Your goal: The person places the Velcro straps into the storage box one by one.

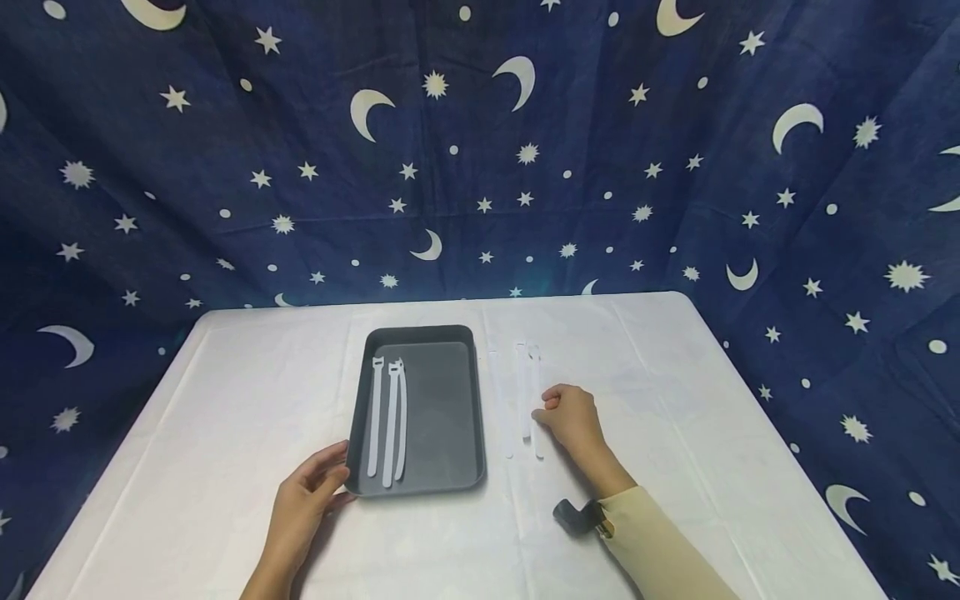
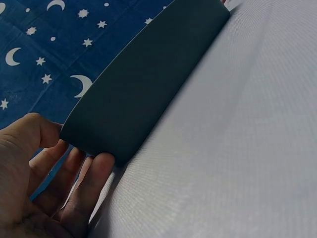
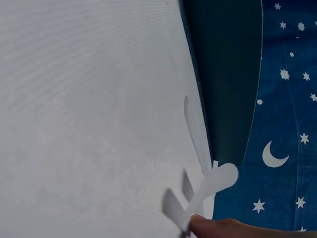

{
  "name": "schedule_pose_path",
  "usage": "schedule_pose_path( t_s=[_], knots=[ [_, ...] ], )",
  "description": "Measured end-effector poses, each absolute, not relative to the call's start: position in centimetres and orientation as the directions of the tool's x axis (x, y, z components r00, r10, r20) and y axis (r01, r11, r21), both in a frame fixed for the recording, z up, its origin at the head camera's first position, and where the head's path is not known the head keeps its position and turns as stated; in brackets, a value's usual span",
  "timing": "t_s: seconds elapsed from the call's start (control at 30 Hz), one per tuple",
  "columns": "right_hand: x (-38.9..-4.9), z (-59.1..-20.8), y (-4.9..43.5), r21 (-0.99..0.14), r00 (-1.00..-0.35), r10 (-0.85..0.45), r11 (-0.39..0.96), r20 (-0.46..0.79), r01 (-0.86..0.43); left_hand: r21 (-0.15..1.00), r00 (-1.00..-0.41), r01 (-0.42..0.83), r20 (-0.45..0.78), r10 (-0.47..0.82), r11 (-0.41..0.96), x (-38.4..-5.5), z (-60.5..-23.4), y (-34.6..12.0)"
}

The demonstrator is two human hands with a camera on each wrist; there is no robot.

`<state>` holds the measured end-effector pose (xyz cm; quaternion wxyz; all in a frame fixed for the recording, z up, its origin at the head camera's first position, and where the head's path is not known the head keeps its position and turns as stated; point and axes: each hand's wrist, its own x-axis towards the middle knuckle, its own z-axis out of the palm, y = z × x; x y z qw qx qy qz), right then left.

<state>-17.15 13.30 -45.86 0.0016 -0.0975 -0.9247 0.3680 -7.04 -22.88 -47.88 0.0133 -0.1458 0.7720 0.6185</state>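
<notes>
A grey tray (image 1: 442, 479) stands on the table, with three white cable-tie straps (image 1: 391, 425) lying lengthwise along its left side. My left hand (image 1: 303, 500) grips the tray at its near left corner; in the left wrist view the thumb is at the rim and the fingers lie against the wall below. To the right of the tray, more white straps (image 1: 522, 392) lie on the white cloth, faint against it. My right hand (image 1: 573, 421) pinches one strap (image 3: 215, 181) between thumb and fingertip, its rounded end raised off the cloth in the right wrist view.
A white cloth covers the table (image 1: 225, 400), whose far edge meets a dark blue curtain (image 1: 480, 150) with moons and stars. A black wrist-camera mount (image 1: 577, 517) sticks out from the right sleeve (image 1: 660, 542) over the table.
</notes>
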Motion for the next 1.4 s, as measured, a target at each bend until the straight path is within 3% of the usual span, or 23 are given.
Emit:
schedule_pose_path(
  t_s=[0.47,1.4],
  knots=[
    [-17.1,-44.6,12.2,-0.628,-0.976,0.205,0.751,-0.069,0.202,0.948,-0.956,-0.245,-0.201,-0.216,0.202,-7.1,-48.0,-22.7],
    [-17.1,-45.7,13.1,-0.718,-0.971,0.231,0.665,-0.066,0.207,0.947,-0.954,-0.239,-0.187,-0.235,0.214,-7.0,-48.1,-22.6]
  ],
)
